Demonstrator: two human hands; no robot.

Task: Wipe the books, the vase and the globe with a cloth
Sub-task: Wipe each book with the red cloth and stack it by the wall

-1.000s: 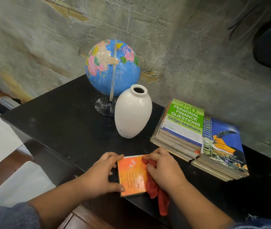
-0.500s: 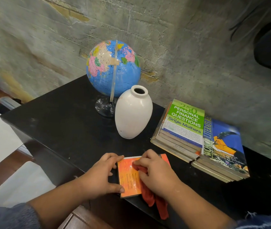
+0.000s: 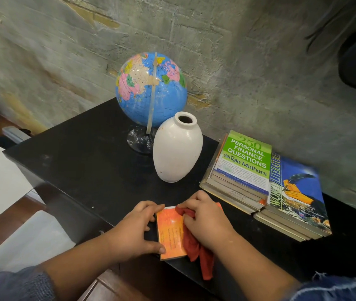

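Down at the near edge of the black counter [image 3: 81, 161] a small orange book [image 3: 171, 232] lies flat, cover up. The right hand [image 3: 205, 220] presses a bunched red cloth [image 3: 195, 246] onto its cover, fingers curled over the fabric, whose tail trails toward the person. The left hand [image 3: 135, 229] grips the book's left side, fingers at the far corner, thumb at the near one. Behind them a white vase [image 3: 177, 153] stands upright, the globe [image 3: 151, 88] just beyond it by the wall [image 3: 248, 61]. A stack of books [image 3: 248, 166] lies to the right
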